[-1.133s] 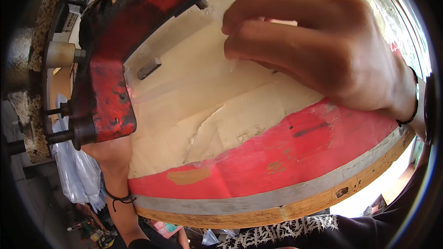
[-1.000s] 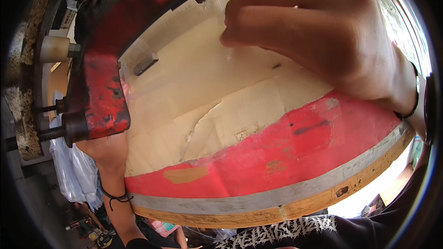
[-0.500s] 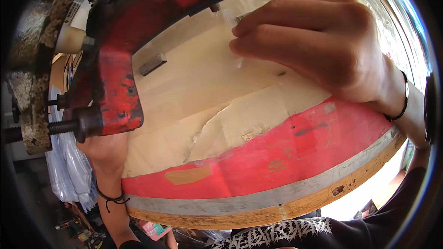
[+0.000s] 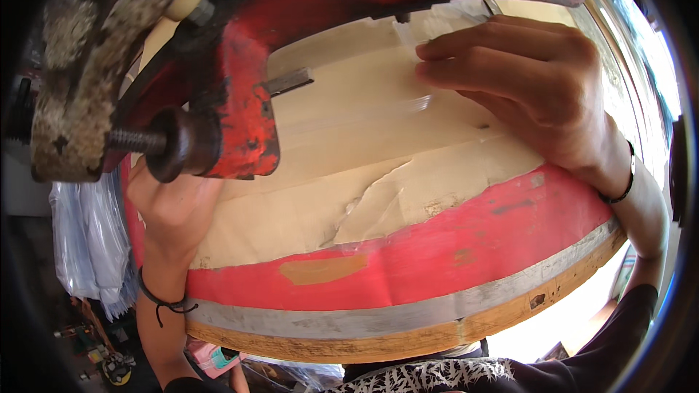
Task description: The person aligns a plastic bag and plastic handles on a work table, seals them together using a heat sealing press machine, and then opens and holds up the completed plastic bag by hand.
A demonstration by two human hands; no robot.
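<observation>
My right hand (image 4: 542, 76) hangs low over the paper-covered tabletop (image 4: 328, 145), its fingers bent and reaching left. Its thumb is hidden under the palm, and whatever it may pinch does not show. Clear plastic film (image 4: 451, 20) lies just beyond its fingertips. On the left, my left hand (image 4: 175, 207) is tucked under the lower end of a worn red metal frame (image 4: 251, 120), which hides its fingers. A small dark metal bar (image 4: 291, 81) rests on the paper, partly behind the frame.
A threaded screw with a black knob (image 4: 186, 142) joins the frame to a rusty metal arm (image 4: 80, 94). Clear plastic bags (image 4: 91, 240) hang at the left. The table's front has a red strip (image 4: 437, 247), a grey metal band (image 4: 364, 320) and a wooden edge (image 4: 408, 342).
The view has shifted, so the frame and table sit further right in the picture. The frame now covers part of the metal bar. Both hands stay in nearly the same places over the table.
</observation>
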